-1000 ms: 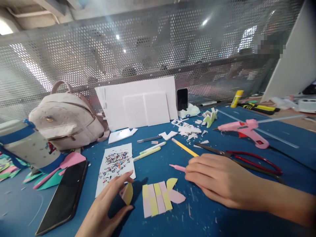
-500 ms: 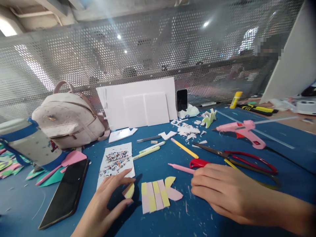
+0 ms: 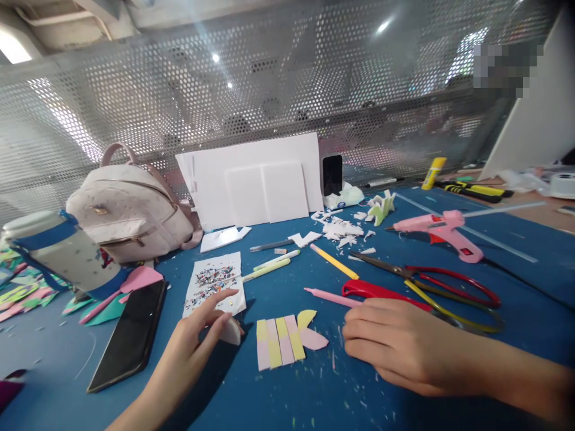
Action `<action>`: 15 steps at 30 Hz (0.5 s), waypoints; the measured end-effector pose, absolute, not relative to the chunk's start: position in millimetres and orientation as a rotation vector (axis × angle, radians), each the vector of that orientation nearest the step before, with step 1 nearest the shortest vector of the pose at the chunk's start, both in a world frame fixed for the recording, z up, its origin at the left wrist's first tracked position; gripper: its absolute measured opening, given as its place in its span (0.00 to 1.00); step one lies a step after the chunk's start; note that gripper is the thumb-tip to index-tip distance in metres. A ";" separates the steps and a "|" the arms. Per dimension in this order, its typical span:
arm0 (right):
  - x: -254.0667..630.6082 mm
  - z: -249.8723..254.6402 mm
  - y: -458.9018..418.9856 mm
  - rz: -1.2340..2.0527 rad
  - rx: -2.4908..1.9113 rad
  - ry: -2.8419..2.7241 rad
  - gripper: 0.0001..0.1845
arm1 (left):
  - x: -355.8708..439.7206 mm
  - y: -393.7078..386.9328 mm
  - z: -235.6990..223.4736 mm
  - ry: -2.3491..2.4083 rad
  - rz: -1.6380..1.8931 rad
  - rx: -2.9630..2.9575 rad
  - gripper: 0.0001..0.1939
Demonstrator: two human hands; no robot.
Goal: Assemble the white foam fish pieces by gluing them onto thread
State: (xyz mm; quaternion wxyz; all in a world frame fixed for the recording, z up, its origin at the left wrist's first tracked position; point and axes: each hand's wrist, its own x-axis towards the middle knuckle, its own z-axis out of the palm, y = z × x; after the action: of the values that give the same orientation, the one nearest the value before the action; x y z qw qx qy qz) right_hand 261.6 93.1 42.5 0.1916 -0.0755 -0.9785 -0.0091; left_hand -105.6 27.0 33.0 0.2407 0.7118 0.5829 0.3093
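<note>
My left hand [image 3: 197, 335] is raised over the table, its thumb and fingers closed around a small curved piece of craft foam [image 3: 231, 332]. The piece's white side faces me. Palm down on the table lies my right hand [image 3: 395, 347], its fingers loosely laid out and their tips partly hidden. A pink marker [image 3: 330, 295] runs up to its knuckles, and a red-handled tool [image 3: 377, 290] lies just behind it. Between my hands is a flat fish-like shape [image 3: 281, 341] of pink and yellow strips, with two tail pieces at its right end.
Scissors [image 3: 440, 284], a pink glue gun [image 3: 444, 233] and a yellow marker [image 3: 335, 261] lie right. White scraps [image 3: 341, 230] sit behind. At left are a phone [image 3: 130, 335], tumbler [image 3: 58, 254], backpack [image 3: 130, 209] and a sheet with colourful bits [image 3: 197, 299]. White boards [image 3: 247, 179] stand at the back.
My left hand has turned the foam piece, from its yellow and pink face to its white side. My right hand stays by the pink marker. The view has shifted slightly.
</note>
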 end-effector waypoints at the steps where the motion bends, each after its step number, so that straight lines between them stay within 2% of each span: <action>1: 261.8 42.0 93.2 -0.023 -0.210 -2.749 0.12 | -104.9 27.6 34.4 1.593 0.852 1.958 0.20; 15: 262.1 39.6 97.4 0.064 -0.196 -2.731 0.14 | -97.0 40.6 38.9 1.533 0.934 2.178 0.17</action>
State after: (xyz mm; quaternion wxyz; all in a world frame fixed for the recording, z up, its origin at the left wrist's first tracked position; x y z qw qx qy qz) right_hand 262.1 97.4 39.6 0.1999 -0.0701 -0.9770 0.0228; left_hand -97.0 40.6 38.9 0.1589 0.7618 0.5364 0.3266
